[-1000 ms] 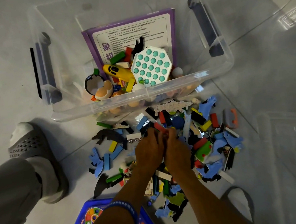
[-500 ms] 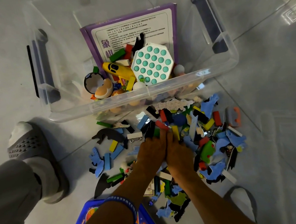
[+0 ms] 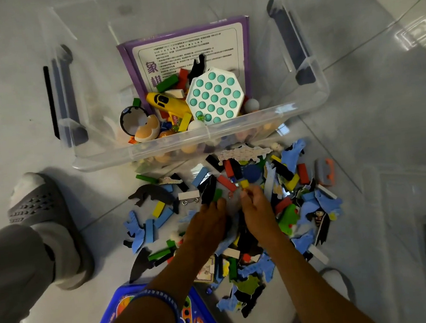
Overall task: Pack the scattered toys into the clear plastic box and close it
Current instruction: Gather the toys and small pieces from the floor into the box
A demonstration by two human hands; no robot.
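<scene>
Both hands sit side by side in the middle of the heap of scattered toys (image 3: 238, 211), a loose spread of flat blue foam animal shapes, black silhouettes and small coloured wooden blocks on the pale tiled floor (image 3: 18, 116). The left hand (image 3: 207, 219) lies palm-down with its fingers reaching onto a dark foam piece and a green block; whether it has closed on anything I cannot tell. The right hand (image 3: 257, 209), just beside it, has its fingertips curled and appears to pinch a small yellow block (image 3: 244, 183) at its tip.

The relation that matters: the clear plastic box (image 3: 204, 141) lies at twelve o'clock from the hands, its near rim close beyond the fingertips. Its long axis runs nine to three o'clock, so the whole near wall faces the hands. It already holds a purple game board, a white octagonal pop toy with teal bubbles (image 3: 214, 95) and a yellow toy.

The right hand is nearer the centre of the rim and, in my judgement, need only lift and carry straight forward. What looks like the clear lid (image 3: 423, 218) lies at three o'clock, not yet needed.
</scene>
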